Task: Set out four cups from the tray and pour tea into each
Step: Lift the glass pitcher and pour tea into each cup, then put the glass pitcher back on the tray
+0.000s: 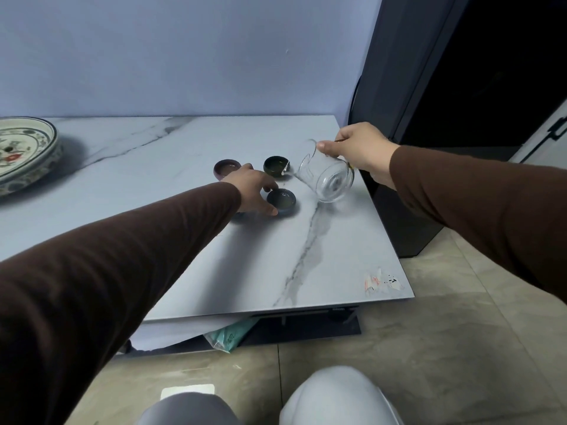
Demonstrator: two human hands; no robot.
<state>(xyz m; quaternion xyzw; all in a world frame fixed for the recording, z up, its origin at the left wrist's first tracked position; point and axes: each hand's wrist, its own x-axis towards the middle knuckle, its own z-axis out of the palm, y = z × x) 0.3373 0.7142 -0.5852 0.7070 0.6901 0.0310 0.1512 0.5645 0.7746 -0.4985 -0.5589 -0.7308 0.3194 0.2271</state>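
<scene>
Hands first: my right hand (359, 150), right of the frame's centre, is clamped on the rim and handle of the glass pitcher (325, 176), tipped far over with its spout at the lip of the dark green cup (276, 166); my left hand (256, 191) reaches in from the lower left, its thumb and fingers spread loosely round the near side of the grey-blue cup (281, 201), touching it rather than gripping it hard. I judge that I am in the pouring step, filling the green cup, with the cups already set out on the desk (337, 256). The grey-blue cup shows a pale sheen inside, and the purple cup (227, 167), just behind my left hand, looks to hold liquid too. A fourth cup I cannot make out plainly; something dark shows under my left palm, but my hand hides it. The pitcher looks nearly empty, so the next move calls for righting it gently without dripping, then finding the cup not yet filled, if any. The patterned tray (29, 151) sits well apart at the left edge of the frame.
</scene>
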